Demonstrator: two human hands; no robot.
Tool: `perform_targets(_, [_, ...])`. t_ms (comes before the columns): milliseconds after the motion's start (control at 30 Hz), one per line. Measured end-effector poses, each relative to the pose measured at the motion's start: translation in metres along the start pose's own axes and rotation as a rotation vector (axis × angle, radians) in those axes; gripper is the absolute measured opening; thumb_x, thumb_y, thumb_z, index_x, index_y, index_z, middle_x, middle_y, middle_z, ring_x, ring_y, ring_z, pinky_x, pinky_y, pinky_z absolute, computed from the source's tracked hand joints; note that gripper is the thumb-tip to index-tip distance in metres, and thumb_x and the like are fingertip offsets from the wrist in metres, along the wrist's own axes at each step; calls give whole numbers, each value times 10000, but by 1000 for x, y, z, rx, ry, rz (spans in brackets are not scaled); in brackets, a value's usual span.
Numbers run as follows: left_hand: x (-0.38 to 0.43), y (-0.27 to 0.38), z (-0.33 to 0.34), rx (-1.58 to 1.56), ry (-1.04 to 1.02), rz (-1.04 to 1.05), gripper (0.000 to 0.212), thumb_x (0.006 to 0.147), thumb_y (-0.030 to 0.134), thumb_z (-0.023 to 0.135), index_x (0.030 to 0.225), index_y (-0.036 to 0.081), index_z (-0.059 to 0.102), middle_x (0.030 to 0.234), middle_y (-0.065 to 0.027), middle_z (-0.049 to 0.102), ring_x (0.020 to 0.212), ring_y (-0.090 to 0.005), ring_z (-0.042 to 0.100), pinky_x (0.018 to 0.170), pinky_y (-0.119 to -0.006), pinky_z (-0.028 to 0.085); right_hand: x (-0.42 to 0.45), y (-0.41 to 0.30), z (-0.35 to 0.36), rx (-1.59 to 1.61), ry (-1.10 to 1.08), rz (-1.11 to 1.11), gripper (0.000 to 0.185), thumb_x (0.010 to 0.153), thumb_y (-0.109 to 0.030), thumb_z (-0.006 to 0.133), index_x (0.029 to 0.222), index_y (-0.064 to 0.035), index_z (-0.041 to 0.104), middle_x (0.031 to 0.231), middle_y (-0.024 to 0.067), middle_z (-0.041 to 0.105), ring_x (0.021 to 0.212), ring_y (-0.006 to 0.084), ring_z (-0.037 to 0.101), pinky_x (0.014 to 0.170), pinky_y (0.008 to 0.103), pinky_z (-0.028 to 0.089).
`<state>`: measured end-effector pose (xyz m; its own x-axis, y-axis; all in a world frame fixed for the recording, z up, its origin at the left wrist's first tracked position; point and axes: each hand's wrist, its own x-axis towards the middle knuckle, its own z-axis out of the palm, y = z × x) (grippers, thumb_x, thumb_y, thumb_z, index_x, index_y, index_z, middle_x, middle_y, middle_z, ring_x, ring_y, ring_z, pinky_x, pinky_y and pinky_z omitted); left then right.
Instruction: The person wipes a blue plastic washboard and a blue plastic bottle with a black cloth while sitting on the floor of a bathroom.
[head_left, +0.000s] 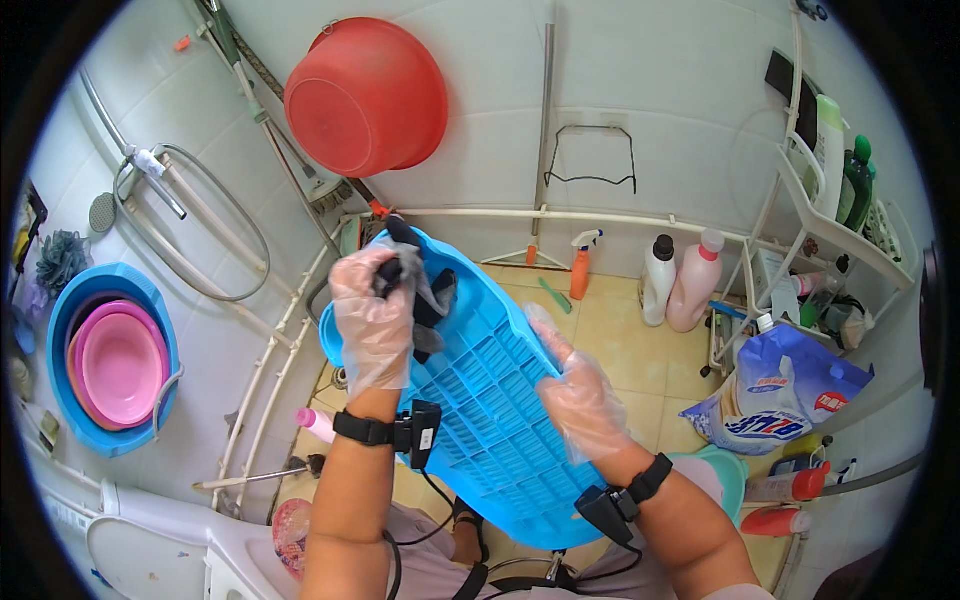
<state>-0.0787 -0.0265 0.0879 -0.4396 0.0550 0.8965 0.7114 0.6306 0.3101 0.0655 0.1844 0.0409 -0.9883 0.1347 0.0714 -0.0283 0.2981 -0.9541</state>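
Both of my hands wear clear plastic gloves. My left hand (373, 319) is closed around a bunched grey and black cloth (431, 292), perhaps a sock, whose loose ends hang over the upper left of a large blue plastic washboard (495, 420). The board's face carries rows of moulded ridges, and it is tilted in front of my body. On its right edge, my right hand (577, 401) grips the rim, with the fingers along the outer side. The part of the cloth inside my left fist is hidden.
A spray bottle (580, 271), a white bottle (658, 281) and a pink bottle (696, 281) stand on the tiled floor beyond the board. At right are a detergent bag (780, 394) and a storage rack (832, 217). Nested basins (124, 367) and a red bucket (367, 97) hang on walls.
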Motion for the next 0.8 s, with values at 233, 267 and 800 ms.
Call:
perform_targets(233, [5,21,8,292,-385,-308,280,827,107,673,1065,-40,653,1097,-235,617,1034,-421,585,937,-445,474,-7,-6,1,-81,-5,56,608,834,-124,507,1438,-182,539,933,260,651,837,366,650,828,415,496])
perform_targets(267, [8,22,11,263,-445,-280,281,830,116,674,1058,-47,652,1107,-248,612,1029,-430,586,928,-450,477,-7,-5,1,-76,8,56,603,832,-117,510,1432,-166,543,909,262,641,809,360,644,808,417,496])
perform_targets(800, [-33,73,9,359,-782,-40,234,812,105,621,1015,58,726,1021,-191,644,878,-380,668,775,-450,542,4,29,28,537,93,-3,681,751,45,511,1422,-63,555,909,-16,647,711,39,530,676,220,469])
